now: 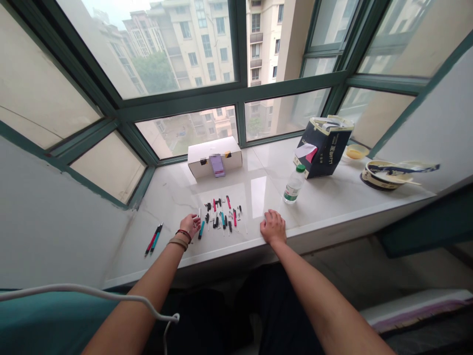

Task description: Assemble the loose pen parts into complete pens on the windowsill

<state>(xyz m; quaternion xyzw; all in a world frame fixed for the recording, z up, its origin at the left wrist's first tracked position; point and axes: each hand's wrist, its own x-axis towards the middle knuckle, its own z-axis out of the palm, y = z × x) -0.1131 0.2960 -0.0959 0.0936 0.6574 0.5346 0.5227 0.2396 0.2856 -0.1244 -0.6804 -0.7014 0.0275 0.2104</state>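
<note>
With your left hand [190, 225], fingers curled but any pinch indiscernible, handle the pen parts [222, 220] singly, your right hand [274, 227], grip likewise unclear, resting on the counter [332, 199]

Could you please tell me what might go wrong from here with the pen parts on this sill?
The loose pen parts lie close together beside the left hand, so a careless brush could mix or scatter them. The teal-and-black piece looks slim and lies toward the front of the sill; if nudged, it might roll off. The bottle stands just beyond the right hand and could be knocked over.
</note>
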